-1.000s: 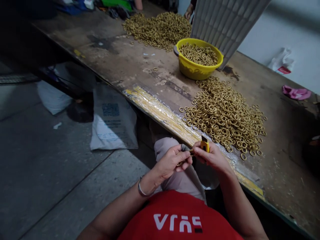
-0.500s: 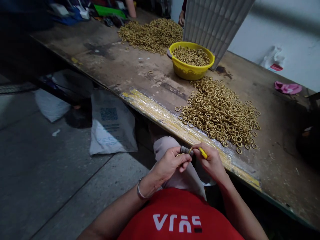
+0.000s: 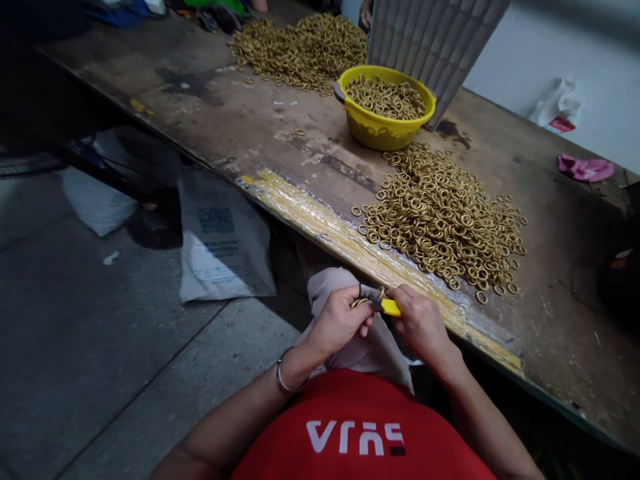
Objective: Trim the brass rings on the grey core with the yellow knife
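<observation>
My left hand (image 3: 343,319) is closed on a few gold-coloured rings (image 3: 359,303) above my lap. A grey wrap (image 3: 369,291) covers its index finger. One more ring (image 3: 382,293) sits at the tip of that wrapped finger, beside my right fingers. My right hand (image 3: 423,321) is closed around a yellow utility knife (image 3: 391,307), whose dark front end points at the left hand's rings. Its blade is too small to make out. On the table beyond my hands lies a large loose pile of the same rings (image 3: 445,217).
A yellow basin (image 3: 383,137) full of rings stands behind the near pile, against a grey ribbed panel (image 3: 425,53). Another ring pile (image 3: 305,53) lies farther back, near another person's hand (image 3: 365,15). Yellow tape (image 3: 325,220) covers the table edge. A white sack (image 3: 225,240) stands below.
The yellow knife has swung from pointing up and away to lying across between my hands, its dark end now at the rings. The view has shifted slightly.
</observation>
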{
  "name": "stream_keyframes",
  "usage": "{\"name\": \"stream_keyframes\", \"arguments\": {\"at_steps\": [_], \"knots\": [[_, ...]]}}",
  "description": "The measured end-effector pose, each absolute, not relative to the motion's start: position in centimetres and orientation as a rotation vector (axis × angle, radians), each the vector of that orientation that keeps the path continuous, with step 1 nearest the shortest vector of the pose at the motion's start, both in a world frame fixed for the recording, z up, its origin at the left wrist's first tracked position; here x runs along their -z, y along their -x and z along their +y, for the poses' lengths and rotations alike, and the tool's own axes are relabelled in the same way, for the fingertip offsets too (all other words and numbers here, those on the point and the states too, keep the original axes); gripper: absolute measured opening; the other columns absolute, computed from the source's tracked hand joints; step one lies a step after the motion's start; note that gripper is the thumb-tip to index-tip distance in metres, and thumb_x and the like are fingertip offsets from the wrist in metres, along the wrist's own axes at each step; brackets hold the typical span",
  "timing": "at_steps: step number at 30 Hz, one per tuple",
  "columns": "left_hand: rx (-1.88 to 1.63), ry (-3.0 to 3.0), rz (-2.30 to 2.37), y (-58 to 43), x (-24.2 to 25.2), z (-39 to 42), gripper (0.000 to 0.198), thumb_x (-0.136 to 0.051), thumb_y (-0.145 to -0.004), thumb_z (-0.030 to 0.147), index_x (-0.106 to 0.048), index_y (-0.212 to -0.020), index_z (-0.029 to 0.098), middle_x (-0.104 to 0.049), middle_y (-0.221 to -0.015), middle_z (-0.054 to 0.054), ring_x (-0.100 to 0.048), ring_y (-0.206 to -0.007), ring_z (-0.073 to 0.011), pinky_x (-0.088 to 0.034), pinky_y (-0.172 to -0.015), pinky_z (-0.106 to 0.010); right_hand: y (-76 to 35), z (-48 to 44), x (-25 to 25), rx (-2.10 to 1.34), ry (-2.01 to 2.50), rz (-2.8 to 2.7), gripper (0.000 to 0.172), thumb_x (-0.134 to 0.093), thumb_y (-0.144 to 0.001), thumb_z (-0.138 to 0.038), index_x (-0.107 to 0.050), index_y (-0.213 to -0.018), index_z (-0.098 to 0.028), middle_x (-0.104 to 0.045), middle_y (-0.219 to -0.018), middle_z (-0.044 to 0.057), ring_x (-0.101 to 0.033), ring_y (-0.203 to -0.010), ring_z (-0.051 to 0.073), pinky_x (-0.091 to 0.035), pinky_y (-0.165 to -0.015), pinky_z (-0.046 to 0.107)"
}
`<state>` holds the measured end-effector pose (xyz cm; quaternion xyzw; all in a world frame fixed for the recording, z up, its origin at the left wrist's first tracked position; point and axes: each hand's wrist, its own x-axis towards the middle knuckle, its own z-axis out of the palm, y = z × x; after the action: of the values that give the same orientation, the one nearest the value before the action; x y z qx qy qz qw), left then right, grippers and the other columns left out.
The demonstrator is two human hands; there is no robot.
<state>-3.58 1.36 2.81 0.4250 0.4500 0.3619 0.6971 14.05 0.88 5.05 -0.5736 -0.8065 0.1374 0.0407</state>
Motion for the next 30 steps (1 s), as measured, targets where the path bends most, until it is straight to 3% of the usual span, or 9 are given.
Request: {"name": "stream_keyframes", "arguments": {"at_steps": [9,15,20,25,30], "knots": [[-0.800,-0.945,1.044,3.8,-3.7,1.6,0.023,-0.069,-0.076,0.029,-0.056,-0.063,0.015,-0.055,-0.047,0.003,-0.047,-0.038,-0.0070,-0.035,-0.039,-0.018,-13.6,1.4,-4.3,-0.244,1.854,-2.552,0.019,-0.049,-0.090,-0.013,-0.065,-0.097,-0.019,-0.067,-0.088,0.006,-0.059,-0.070,0.017,-0.028,-0.058,0.028],[-0.719,-0.966,1.008,4.5,-4.3,0.6,0.015,-0.067,-0.075,0.024,-0.060,-0.067,0.014,-0.056,-0.050,0.003,-0.048,-0.040,-0.0068,-0.036,-0.039,-0.018,-16.9,4.3,-3.5,0.058,2.300,-2.258,0.023,-0.046,-0.088,-0.008,-0.065,-0.099,-0.013,-0.068,-0.087,0.011,-0.059,-0.069,0.020,-0.027,-0.058,0.030],[-0.758,-0.804,0.879,4.1,-2.4,1.2,0.029,-0.072,-0.075,0.037,-0.056,-0.069,0.014,-0.051,-0.050,0.005,-0.040,-0.038,-0.0038,-0.029,-0.037,-0.016,-15.4,7.1,-3.0,-0.079,2.018,-2.359,0.028,-0.050,-0.081,-0.007,-0.066,-0.102,-0.017,-0.067,-0.097,0.008,-0.061,-0.081,0.020,-0.035,-0.064,0.028],[-0.840,-0.648,0.800,4.6,-1.2,1.9,0.035,-0.077,-0.072,0.041,-0.055,-0.078,0.014,-0.055,-0.058,0.003,-0.043,-0.045,-0.0046,-0.028,-0.037,-0.014,-11.6,10.3,-1.9,-0.012,2.112,-2.423,0.023,-0.048,-0.087,-0.013,-0.064,-0.104,-0.016,-0.065,-0.105,0.011,-0.063,-0.078,0.020,-0.037,-0.063,0.029],[-0.868,-0.514,0.669,6.0,-1.0,2.7,0.030,-0.072,-0.078,0.038,-0.056,-0.089,0.015,-0.065,-0.073,-0.003,-0.051,-0.049,-0.0073,-0.029,-0.036,-0.015,-11.7,11.6,-1.8,-0.152,2.116,-2.374,0.016,-0.049,-0.085,-0.013,-0.064,-0.092,-0.015,-0.066,-0.090,0.011,-0.061,-0.073,0.020,-0.037,-0.063,0.029]]}}
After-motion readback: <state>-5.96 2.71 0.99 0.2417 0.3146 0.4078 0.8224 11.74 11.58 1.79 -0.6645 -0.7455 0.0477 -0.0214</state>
